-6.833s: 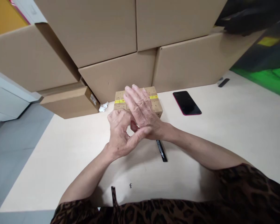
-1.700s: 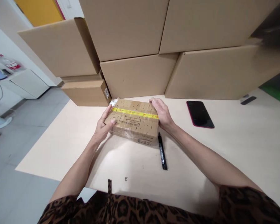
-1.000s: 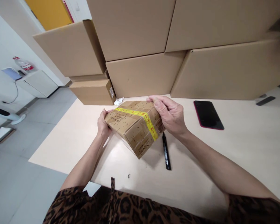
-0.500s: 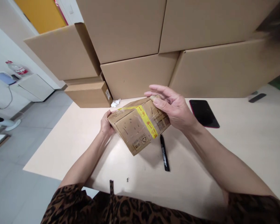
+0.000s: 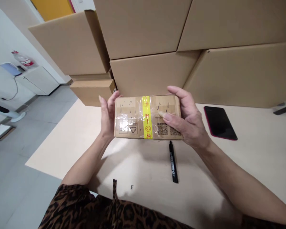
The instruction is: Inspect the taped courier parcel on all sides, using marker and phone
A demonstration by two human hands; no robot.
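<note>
A small cardboard box is held up over the table, one long face towards me. A yellow tape strip with red printing runs down its middle; clear tape shines on the left, and dark pen marks and printed codes show. My right hand grips the right end, thumb on the front face and fingers behind. Against the left end rests my left hand, its thumb raised off the box and its fingers partly hidden at the back edge. Below the box a black marker pen lies on the table.
A black phone with a red edge lies to the right. Large cardboard boxes are stacked along the back, with a smaller carton at the left. Beyond the table's left edge is grey floor. A dark object lies far right.
The box has turned from a slant to nearly level, its marked face now square to me. My left thumb has come up off it. The right hand has kept its hold.
</note>
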